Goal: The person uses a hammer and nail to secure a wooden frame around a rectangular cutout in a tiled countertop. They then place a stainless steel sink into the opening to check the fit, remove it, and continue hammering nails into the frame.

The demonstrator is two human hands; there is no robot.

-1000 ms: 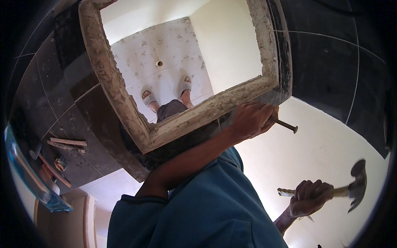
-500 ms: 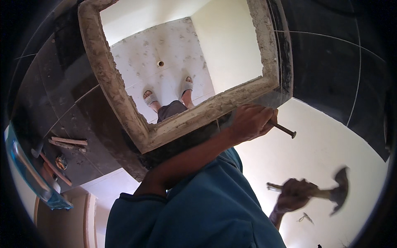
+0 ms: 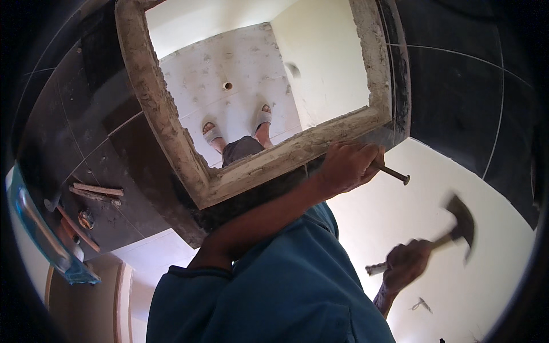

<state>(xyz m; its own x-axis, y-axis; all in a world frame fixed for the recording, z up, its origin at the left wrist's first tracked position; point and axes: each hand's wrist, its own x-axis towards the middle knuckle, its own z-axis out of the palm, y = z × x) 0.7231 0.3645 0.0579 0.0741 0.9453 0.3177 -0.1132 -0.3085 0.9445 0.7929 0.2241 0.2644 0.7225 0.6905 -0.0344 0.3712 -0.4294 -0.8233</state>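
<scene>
My left hand (image 3: 350, 166) is closed around a metal chisel (image 3: 394, 174) at the near right corner of a rectangular opening. The chisel's flat struck end sticks out to the right; its working tip is hidden by my fingers and the edge. Below and to the right, my right hand (image 3: 407, 264) grips a hammer (image 3: 464, 224) by its light handle. The hammer head, slightly blurred, is raised to the right of the chisel and apart from it. A rough, chipped mortar border (image 3: 297, 150) frames the opening in the black tiled slab.
Through the opening show my sandalled feet (image 3: 264, 116) and a pale floor with a round hole (image 3: 227, 86). Wooden sticks (image 3: 98, 190) and a second hammer (image 3: 78, 228) lie on the dark tiles (image 3: 137, 194) at left. A blue plastic-wrapped object (image 3: 51, 246) stands at the far left.
The hammer in my right hand has swung upward, its head tilting and shifting slightly left. My left hand and the chisel stay almost in place.
</scene>
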